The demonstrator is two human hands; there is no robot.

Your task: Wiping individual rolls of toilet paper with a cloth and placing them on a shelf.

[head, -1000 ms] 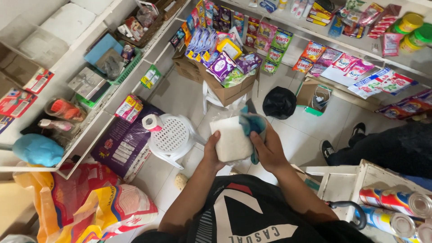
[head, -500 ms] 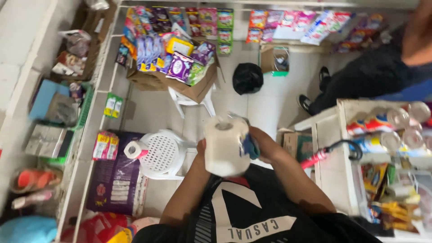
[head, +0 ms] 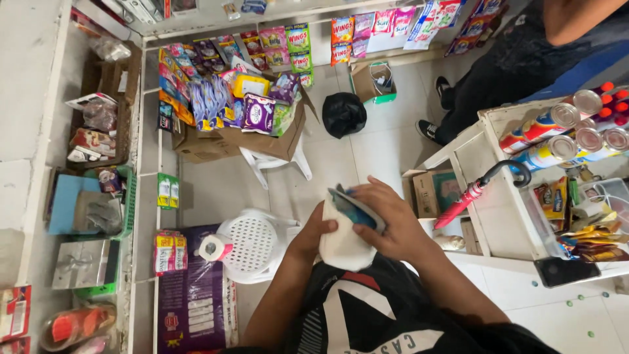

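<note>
Hands at chest height, seen from above. Left hand (head: 316, 231) cups the near side of a white toilet-paper roll (head: 342, 244), fingers curled against its wall. Right hand (head: 386, 219) closes over the far end of the roll and also pinches a folded blue cloth (head: 354, 207) against it. The roll sits between the 2 palms, above the black shirt (head: 367, 314), clear of any surface. Judged from its look, the roll is light, soft and easily crushed; a broad grip around the curved wall should suit it better than fingertip pressure, and the cloth is limp and would slip unless pinched.

Just beyond and to the left, a white plastic stool (head: 252, 244) stands on the floor with a smaller paper roll (head: 213, 248) at its edge, beside a large purple sack (head: 193, 301). To the right, a white shelf unit (head: 498, 196) carries cans (head: 557, 134), with a red folded umbrella (head: 468, 196) hooked on it. Farther off, a cardboard box of coloured packets (head: 242, 111) rests on a white plastic chair (head: 275, 164), near a black bag (head: 344, 113). At the far wall hang sachet strips (head: 367, 33); another person's legs and shoe (head: 458, 111) stand at upper right.
</note>
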